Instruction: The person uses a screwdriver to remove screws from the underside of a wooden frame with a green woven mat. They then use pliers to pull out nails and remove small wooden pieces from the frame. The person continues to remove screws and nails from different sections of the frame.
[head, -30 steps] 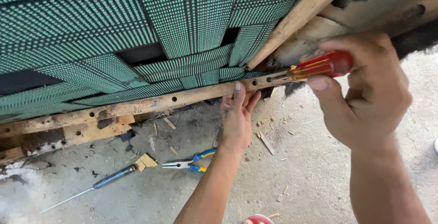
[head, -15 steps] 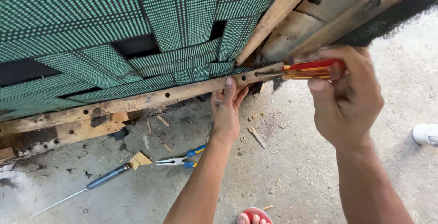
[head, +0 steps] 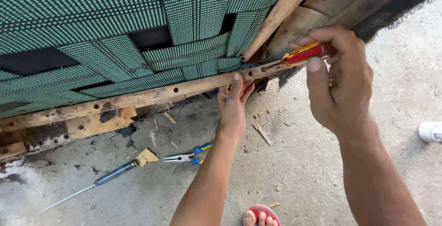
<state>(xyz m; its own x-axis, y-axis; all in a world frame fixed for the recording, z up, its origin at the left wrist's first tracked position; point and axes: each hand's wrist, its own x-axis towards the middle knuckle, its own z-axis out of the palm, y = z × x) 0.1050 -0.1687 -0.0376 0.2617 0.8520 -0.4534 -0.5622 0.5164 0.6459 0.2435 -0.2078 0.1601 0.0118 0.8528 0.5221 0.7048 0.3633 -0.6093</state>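
My right hand (head: 341,82) grips a screwdriver with a red and yellow handle (head: 304,54); its shaft points left into the end of a worn wooden frame rail (head: 152,95). My left hand (head: 233,102) presses up against the underside of that rail, fingers on the wood just left of the screwdriver tip. Green woven webbing (head: 115,28) is stretched across the frame above the rail. A slanted wooden slat (head: 281,11) meets the rail near the tip.
On the concrete floor lie blue and yellow pliers (head: 189,156), a dark-handled long thin tool (head: 99,182), a wood scrap (head: 147,156) and wood chips (head: 264,134). My foot in a red sandal (head: 260,216) is at the bottom edge. A white object (head: 431,131) sits at the right.
The view has shifted slightly; my right hand with the screwdriver has moved a little left and down against the rail end. My left hand stays on the rail.
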